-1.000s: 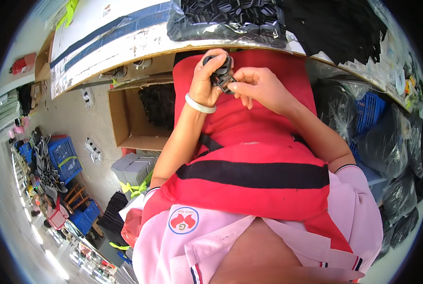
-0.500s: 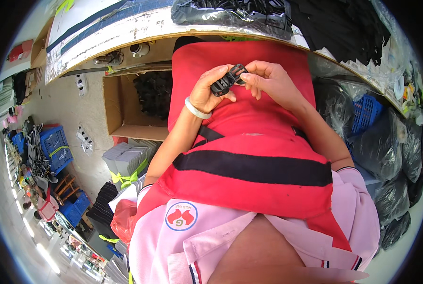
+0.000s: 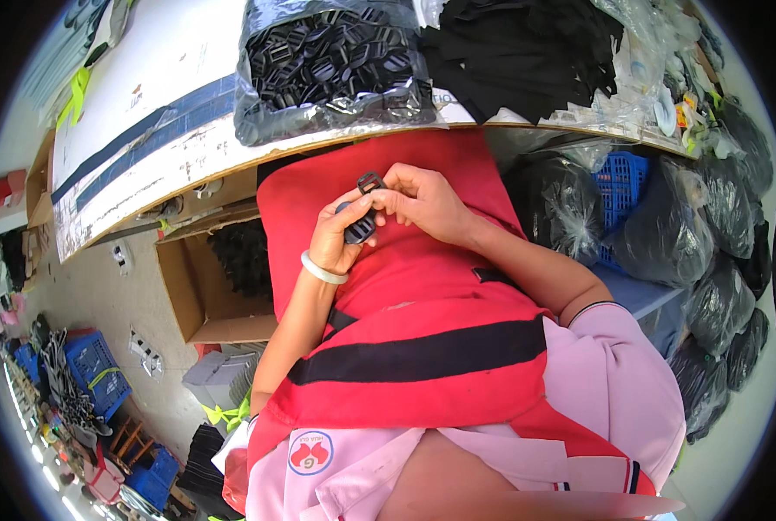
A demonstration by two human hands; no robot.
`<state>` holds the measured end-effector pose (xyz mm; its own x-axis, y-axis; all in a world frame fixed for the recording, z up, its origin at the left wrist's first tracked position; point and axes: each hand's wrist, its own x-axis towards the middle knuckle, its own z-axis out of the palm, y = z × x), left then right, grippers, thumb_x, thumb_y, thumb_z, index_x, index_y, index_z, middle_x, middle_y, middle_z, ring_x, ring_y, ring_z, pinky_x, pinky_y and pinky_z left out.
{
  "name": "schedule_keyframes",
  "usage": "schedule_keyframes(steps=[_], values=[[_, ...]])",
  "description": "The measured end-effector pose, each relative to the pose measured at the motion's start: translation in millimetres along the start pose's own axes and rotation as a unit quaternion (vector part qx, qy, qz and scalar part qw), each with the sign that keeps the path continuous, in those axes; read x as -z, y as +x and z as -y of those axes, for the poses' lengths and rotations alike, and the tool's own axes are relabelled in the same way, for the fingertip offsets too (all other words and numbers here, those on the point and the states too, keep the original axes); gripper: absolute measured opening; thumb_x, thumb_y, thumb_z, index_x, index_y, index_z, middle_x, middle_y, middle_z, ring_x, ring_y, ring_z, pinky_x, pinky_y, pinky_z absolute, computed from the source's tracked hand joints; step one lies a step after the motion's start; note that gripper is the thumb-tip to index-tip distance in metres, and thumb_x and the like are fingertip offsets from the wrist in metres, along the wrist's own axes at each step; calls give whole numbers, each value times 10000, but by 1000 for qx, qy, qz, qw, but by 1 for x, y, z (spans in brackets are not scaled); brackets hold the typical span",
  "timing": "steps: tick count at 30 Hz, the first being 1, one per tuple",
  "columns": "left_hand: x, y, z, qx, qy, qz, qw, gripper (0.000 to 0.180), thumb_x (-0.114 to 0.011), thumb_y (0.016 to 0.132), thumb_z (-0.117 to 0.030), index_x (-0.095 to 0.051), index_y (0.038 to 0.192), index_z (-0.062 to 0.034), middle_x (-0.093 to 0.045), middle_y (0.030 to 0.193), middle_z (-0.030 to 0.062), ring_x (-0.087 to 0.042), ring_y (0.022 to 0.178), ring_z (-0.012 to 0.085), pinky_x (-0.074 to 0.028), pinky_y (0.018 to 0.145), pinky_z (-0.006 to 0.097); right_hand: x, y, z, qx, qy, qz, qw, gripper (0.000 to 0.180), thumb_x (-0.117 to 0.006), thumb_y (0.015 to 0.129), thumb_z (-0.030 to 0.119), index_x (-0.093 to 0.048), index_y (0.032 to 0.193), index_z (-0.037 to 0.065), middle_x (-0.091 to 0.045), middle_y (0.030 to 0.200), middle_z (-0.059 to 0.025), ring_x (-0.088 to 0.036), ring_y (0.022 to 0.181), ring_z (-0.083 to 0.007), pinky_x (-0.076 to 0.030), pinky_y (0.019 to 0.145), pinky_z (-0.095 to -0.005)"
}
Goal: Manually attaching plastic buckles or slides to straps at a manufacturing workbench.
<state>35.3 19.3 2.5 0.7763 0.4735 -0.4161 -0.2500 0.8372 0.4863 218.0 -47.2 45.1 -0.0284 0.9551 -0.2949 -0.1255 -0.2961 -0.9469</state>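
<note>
Over the red apron on my lap, my left hand is closed around a black plastic buckle with slots across it. A second, smaller-looking black buckle stands up at the left fingertips, just beyond the first. My right hand pinches at this second one, thumb and forefinger meeting the left thumb. Whether the two pieces are joined is hidden by the fingers. On the table ahead, an open clear plastic bag holds many similar black buckles.
Black fabric strips lie heaped beside the bag on the white table. A cardboard box with black pieces stands below, left of my lap. Stuffed plastic bags and a blue crate crowd the right side.
My view has tilted up toward the table, bringing the bag of buckles into fuller sight. Both hands stay together; the second buckle now stands more upright above the left fingers.
</note>
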Motion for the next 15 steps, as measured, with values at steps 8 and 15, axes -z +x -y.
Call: schedule_keyframes(steps=[8,15], values=[[10,-1,-5,42,-91,30,995,180,-605,916,-127,-565,1045,-9,-589,967,91,-631,883,244,-567,582,317,101,24,45,207,-389,-277,854,90,-662,827,128,-655,877,53,-633,807,-79,-607,713,-217,-481,669,-310],[-10,-5,-1,48,6,-25,999,127,-661,893,-91,-604,950,8,-609,837,83,-529,609,117,-372,425,218,159,79,44,298,-629,-321,643,189,-694,793,158,-691,980,127,-618,1052,-34,-561,994,-248,-449,887,-373]])
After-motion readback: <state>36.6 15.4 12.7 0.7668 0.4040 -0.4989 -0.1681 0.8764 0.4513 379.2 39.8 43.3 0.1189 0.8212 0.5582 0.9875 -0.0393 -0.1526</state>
